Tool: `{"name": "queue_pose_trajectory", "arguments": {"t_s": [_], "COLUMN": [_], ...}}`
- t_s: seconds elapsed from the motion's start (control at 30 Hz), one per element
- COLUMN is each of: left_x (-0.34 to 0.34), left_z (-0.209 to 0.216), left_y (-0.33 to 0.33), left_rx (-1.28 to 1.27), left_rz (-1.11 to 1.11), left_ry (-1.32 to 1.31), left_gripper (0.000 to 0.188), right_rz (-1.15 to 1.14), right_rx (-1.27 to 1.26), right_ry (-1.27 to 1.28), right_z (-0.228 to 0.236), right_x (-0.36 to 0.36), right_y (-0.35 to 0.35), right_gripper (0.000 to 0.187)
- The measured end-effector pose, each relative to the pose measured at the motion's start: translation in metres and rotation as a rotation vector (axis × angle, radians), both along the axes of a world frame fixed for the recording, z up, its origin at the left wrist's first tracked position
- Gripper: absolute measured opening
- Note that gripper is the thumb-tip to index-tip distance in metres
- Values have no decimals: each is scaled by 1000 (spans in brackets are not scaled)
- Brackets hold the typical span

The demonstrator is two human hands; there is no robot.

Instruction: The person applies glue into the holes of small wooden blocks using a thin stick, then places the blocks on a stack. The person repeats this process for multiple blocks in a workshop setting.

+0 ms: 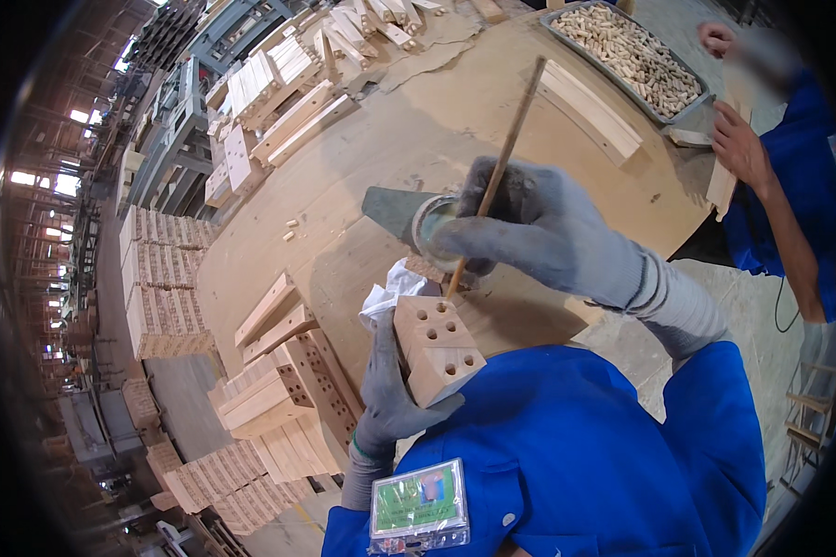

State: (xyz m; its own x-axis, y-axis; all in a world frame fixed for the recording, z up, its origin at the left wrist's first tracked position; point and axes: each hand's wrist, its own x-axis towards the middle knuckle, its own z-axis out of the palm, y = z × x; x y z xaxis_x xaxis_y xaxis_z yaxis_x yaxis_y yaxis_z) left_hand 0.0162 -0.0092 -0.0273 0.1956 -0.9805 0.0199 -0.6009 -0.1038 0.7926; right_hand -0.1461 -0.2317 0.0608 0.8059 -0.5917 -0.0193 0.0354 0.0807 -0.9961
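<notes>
My left hand [387, 395], in a grey glove, is wrapped round a pale wooden block [441, 348] with several round holes drilled in its end. My gloved right hand [567, 232] pinches a thin wooden stick [515, 130]. The stick slants downward, and its lower tip is at the block's far edge; whether it touches cannot be told. A white cloth [390, 290] lies bunched by my left fingertips. Partly hidden behind my right hand stands a round open container [429, 221], its inside pale. A dark flat piece [390, 210] lies beside it.
Several drilled wooden pieces [293, 376] are stacked on the table's left. More cut lengths [279, 74] lie at the back. A tray of dowels [683, 107] and a wooden bar [590, 111] sit at the far right. A blue-clad person [790, 176] handles wood there.
</notes>
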Motion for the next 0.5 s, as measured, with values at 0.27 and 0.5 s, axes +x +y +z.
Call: {"name": "queue_pose_trajectory", "arguments": {"t_s": [0.27,0.5], "left_x": [1,2], "left_z": [0,-3], "left_y": [-2,-3], "left_rx": [8,27], "left_rz": [-5,-17], "left_ry": [14,0], "left_gripper": [124,124], "right_rz": [46,-6], "right_rx": [239,3], "right_ry": [-11,33], "right_z": [1,-8], "right_x": [10,14], "right_y": [6,6], "right_gripper": [30,30]}}
